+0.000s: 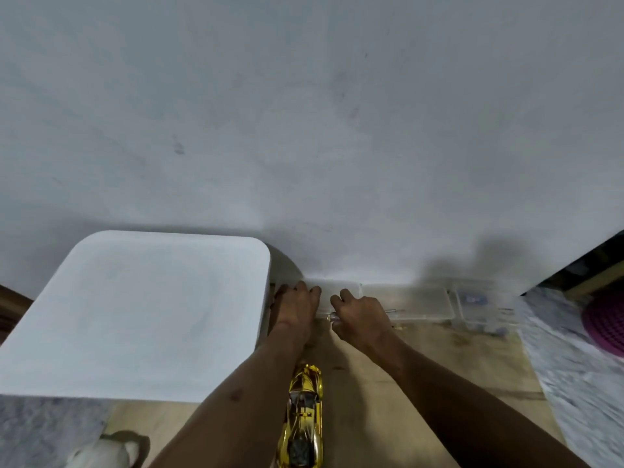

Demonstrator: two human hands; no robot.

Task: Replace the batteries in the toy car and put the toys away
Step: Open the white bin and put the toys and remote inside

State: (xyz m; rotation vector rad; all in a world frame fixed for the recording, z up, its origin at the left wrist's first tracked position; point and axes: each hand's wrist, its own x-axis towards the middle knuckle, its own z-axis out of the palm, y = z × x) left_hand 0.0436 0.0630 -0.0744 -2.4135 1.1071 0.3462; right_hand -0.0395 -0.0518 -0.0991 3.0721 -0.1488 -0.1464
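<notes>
A shiny gold toy car [304, 417] lies on the wooden tabletop [388, 383] between my forearms, nose pointing away from me. Both hands reach to a small clear plastic box [325, 292] that stands against the white wall. My left hand [297, 305] grips its left end, fingers over the far edge. On its right front part my right hand [359, 315] is curled. A small silvery piece [332, 317] shows by the right thumb; I cannot tell what it is. The view is blurred.
A large white lidded bin [135, 315] stands close at the left, touching my left wrist. Two more clear boxes [415, 300] [479, 304] line the wall to the right, the far one holding bluish items. A marbled surface [574, 383] and a purple object [604, 322] lie at the right.
</notes>
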